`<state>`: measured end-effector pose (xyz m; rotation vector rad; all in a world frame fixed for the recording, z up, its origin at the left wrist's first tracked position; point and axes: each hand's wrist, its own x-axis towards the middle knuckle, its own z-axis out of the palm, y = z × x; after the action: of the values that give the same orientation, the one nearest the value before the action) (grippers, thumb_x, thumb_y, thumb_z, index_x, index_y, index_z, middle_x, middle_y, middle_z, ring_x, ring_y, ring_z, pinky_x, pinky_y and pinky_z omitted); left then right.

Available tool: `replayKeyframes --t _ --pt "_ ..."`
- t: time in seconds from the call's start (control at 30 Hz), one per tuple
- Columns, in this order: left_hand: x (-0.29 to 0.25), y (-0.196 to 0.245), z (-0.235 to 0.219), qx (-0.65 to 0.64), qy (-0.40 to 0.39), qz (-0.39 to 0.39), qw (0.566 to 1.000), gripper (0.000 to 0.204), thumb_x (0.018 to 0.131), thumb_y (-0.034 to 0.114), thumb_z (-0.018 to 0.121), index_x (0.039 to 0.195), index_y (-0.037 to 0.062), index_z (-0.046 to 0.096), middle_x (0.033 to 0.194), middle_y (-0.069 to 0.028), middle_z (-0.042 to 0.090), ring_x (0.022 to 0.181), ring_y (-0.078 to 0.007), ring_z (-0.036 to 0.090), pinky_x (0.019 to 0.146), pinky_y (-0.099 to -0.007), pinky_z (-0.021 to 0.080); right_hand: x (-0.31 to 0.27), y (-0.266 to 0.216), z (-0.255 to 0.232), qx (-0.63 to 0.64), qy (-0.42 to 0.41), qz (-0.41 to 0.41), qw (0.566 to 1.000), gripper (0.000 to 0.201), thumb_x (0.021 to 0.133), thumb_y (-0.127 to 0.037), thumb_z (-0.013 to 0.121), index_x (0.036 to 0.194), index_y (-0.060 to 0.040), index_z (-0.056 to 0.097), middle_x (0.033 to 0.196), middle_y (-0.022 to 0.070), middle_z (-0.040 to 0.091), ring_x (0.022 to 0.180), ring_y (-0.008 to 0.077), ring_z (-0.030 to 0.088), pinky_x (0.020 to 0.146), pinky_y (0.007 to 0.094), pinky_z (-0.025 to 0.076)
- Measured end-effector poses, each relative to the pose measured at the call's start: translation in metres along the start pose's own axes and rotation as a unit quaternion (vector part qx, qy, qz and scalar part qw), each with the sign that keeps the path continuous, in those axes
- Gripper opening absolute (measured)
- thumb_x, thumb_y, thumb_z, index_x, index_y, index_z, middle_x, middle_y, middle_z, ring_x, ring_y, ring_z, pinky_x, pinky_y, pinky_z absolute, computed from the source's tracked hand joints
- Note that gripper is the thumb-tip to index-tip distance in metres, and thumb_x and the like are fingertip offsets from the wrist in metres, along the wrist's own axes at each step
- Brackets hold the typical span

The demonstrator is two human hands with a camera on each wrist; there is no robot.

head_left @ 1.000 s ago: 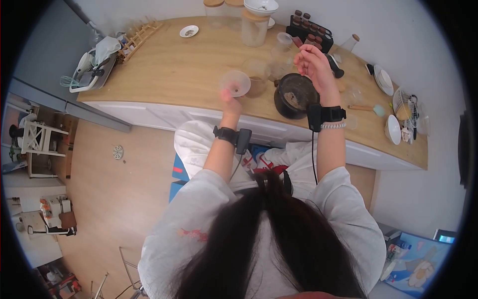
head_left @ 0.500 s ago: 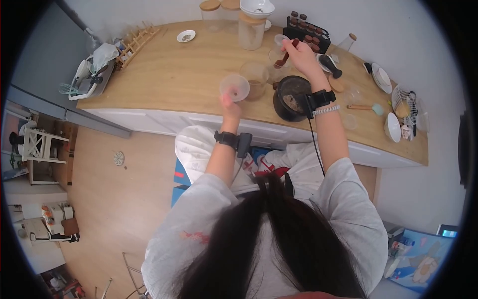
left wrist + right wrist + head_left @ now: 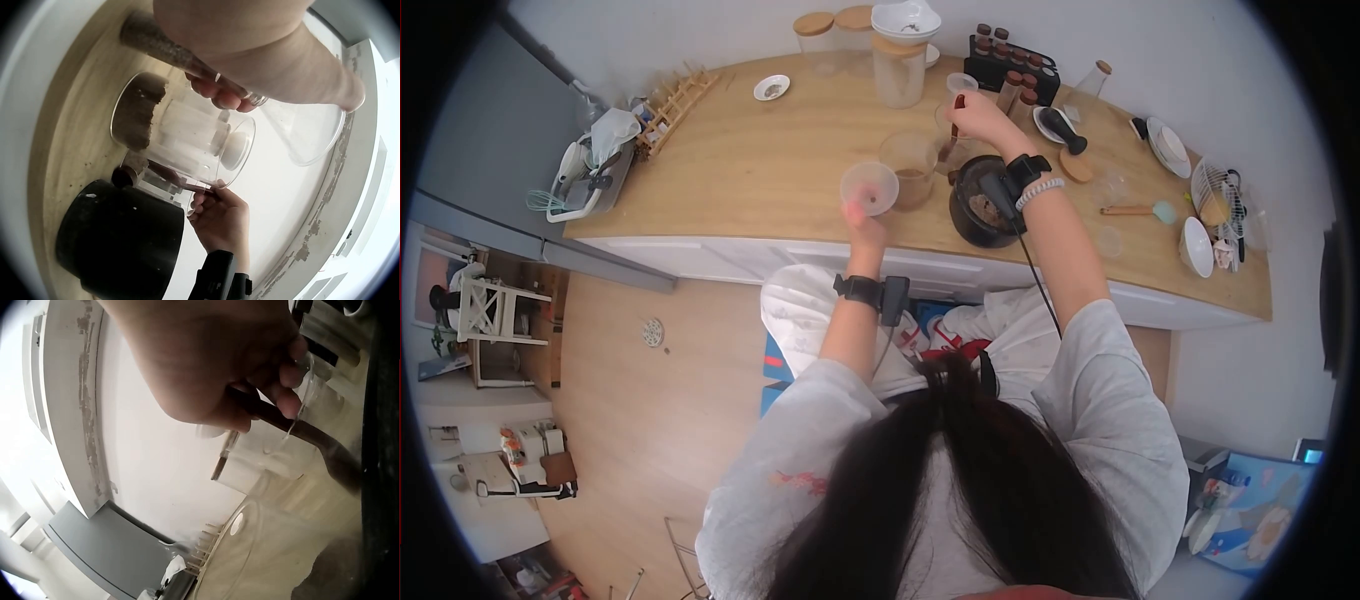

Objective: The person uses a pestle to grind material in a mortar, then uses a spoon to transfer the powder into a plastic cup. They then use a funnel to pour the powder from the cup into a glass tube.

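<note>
Taking the jar as the clock's centre, with 12 away from the person, the counter (image 3: pixel 730 170) spreads beneath; the black pot (image 3: pixel 968 230) sits at 4, holding brownish matter. The jar (image 3: pixel 908 170) holds brown powder. At 8 the left hand (image 3: pixel 865 228) has its fingers curled round a tube (image 3: pixel 153 40) partly filled with brown stuff, the funnel (image 3: pixel 869 188) at its mouth. Near 3 the right hand (image 3: pixel 985 120) pinches the spoon (image 3: pixel 312 434), bowl low; its load, if any, I cannot tell. For tidy scooping, I'd take modest loads, lift clear of the jar's rim, carry the bowl level towards 8 and tip it over the funnel's middle, keeping the tube steady and upright. The left forearm comes up from 6; the right slants in from 5, wrist over the pot.
</note>
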<state>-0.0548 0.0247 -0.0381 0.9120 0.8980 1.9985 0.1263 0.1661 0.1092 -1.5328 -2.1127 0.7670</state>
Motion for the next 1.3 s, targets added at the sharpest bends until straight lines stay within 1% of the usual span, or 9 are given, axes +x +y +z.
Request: replayKeyframes --t 0.03,0.13,0.23,0.53,0.63,0.73,0.83,1.03,1.3 --pt "0.000 -0.002 -0.001 -0.008 0.004 -0.001 1.000 0.071 0.076 0.069 0.033 0.090 0.0023 0.054 0.077 -0.0076 0.052 0.060 -0.0173 0.048 0.054 -0.0288 0.037 -0.002 -0.002 0.002 0.006 0.006 -0.010 1.000 0.022 0.075 -0.023 0.056 0.078 -0.0016 0.055 0.069 0.0099 0.059 0.061 0.0202 0.057 0.060 0.0310 0.044" --pt "0.003 -0.006 -0.004 0.023 -0.014 0.031 0.999 0.072 0.075 0.069 0.034 0.090 0.0019 0.054 0.075 -0.0077 0.051 0.059 -0.0174 0.047 0.055 -0.0286 0.037 -0.010 -0.004 0.001 -0.035 0.023 0.008 0.999 0.025 0.073 -0.025 0.052 0.084 -0.0039 0.058 0.085 0.0174 0.062 0.081 0.0333 0.058 0.069 0.0389 0.045" --pt "-0.001 -0.002 0.003 -0.008 0.016 0.002 1.000 0.073 0.075 0.070 0.034 0.089 0.0015 0.053 0.072 -0.0071 0.050 0.059 -0.0170 0.046 0.056 -0.0282 0.036 -0.012 0.001 0.002 -0.032 0.042 0.010 0.999 0.025 0.074 -0.026 0.052 0.084 -0.0047 0.058 0.084 0.0161 0.062 0.081 0.0322 0.058 0.070 0.0394 0.045" --pt "-0.001 0.008 0.006 0.002 -0.005 0.004 1.000 0.074 0.075 0.072 0.032 0.085 0.0018 0.053 0.067 -0.0061 0.048 0.059 -0.0164 0.046 0.055 -0.0276 0.034 -0.010 0.020 0.011 0.085 0.087 -0.010 0.993 0.017 0.073 -0.019 0.062 0.079 -0.0037 0.057 0.077 0.0140 0.061 0.076 0.0307 0.058 0.066 0.0366 0.044" --pt "-0.001 0.008 0.005 0.002 -0.007 0.002 1.000 0.073 0.076 0.071 0.031 0.085 0.0019 0.053 0.066 -0.0063 0.048 0.059 -0.0164 0.045 0.055 -0.0277 0.034 -0.005 0.027 0.012 0.148 0.129 -0.040 0.980 0.015 0.074 -0.016 0.061 0.077 -0.0030 0.056 0.073 0.0111 0.060 0.072 0.0257 0.059 0.063 0.0348 0.044" --pt "0.000 0.006 0.003 0.021 -0.022 0.008 0.999 0.072 0.077 0.070 0.030 0.085 0.0020 0.052 0.065 -0.0063 0.047 0.059 -0.0164 0.045 0.055 -0.0277 0.033 -0.006 0.029 0.002 0.195 0.118 -0.035 0.973 0.013 0.075 -0.014 0.061 0.076 -0.0022 0.055 0.070 0.0082 0.059 0.068 0.0185 0.060 0.060 0.0303 0.044" --pt "-0.001 0.009 0.006 0.006 -0.016 0.002 1.000 0.072 0.077 0.070 0.029 0.085 0.0021 0.052 0.065 -0.0062 0.047 0.059 -0.0164 0.045 0.056 -0.0276 0.033 -0.011 0.031 -0.008 0.260 0.121 -0.032 0.957 0.012 0.076 -0.012 0.061 0.075 -0.0021 0.055 0.068 0.0055 0.058 0.065 0.0118 0.059 0.055 0.0256 0.043" --pt "-0.001 0.006 0.005 0.015 -0.010 -0.002 1.000 0.071 0.075 0.070 0.031 0.085 0.0026 0.052 0.065 -0.0062 0.048 0.060 -0.0162 0.045 0.056 -0.0275 0.033 -0.026 0.039 -0.023 0.389 0.110 0.016 0.914 0.010 0.080 -0.015 0.060 0.076 -0.0072 0.054 0.070 0.0047 0.062 0.055 0.0068 0.050 0.048 0.0209 0.036" --pt "0.001 0.000 0.002 0.006 -0.011 0.000 1.000 0.072 0.075 0.070 0.032 0.085 0.0026 0.053 0.064 -0.0062 0.048 0.059 -0.0165 0.046 0.055 -0.0273 0.034 -0.051 0.046 -0.035 0.537 0.137 0.047 0.831 0.007 0.085 -0.013 0.055 0.086 -0.0066 0.052 0.071 0.0081 0.062 0.056 0.0076 0.048 0.049 0.0201 0.036"
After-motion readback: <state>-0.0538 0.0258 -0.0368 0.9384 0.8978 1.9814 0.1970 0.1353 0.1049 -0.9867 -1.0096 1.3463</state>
